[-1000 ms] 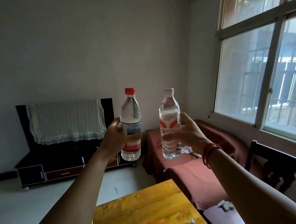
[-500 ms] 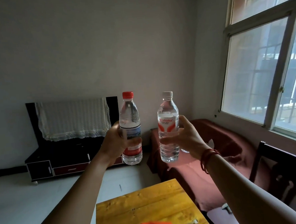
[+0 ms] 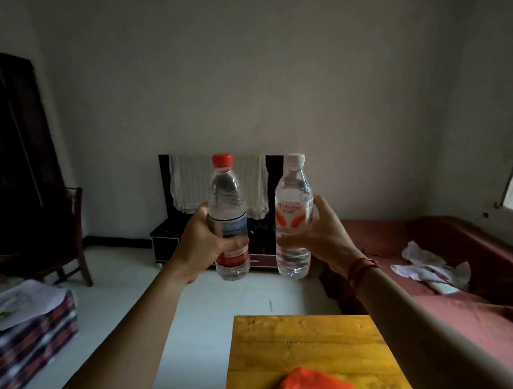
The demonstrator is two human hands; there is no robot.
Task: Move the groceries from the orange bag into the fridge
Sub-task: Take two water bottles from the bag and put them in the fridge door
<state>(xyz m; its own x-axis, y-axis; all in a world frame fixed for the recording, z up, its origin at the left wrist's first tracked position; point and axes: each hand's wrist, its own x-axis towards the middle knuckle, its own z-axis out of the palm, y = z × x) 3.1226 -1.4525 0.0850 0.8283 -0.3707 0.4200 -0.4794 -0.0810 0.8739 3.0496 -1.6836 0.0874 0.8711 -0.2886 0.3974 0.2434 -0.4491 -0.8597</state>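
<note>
My left hand point(image 3: 202, 244) grips a clear water bottle with a red cap point(image 3: 227, 202) around its lower half, upright, at arm's length. Beside it my right hand point(image 3: 322, 238) holds a second clear bottle with a white cap point(image 3: 292, 192) and a red-and-white label, also upright. The two bottles stand side by side in the air without touching. The top of the orange bag point(image 3: 310, 386) shows at the bottom edge, lying on a yellow wooden table point(image 3: 303, 338). No fridge is in view.
A dark TV stand point(image 3: 174, 244) with a lace cloth point(image 3: 188, 183) stands against the far wall. A red-covered sofa point(image 3: 466, 301) with crumpled papers runs along the right. At left are a dark wooden chair point(image 3: 68, 236), a dark cabinet and a patterned bundle point(image 3: 26, 331). Pale floor lies between.
My view has swung left: the window has slid almost out of frame, and the cabinet, chair and bundle have come in. Both hands still hold the bottles up the same way.
</note>
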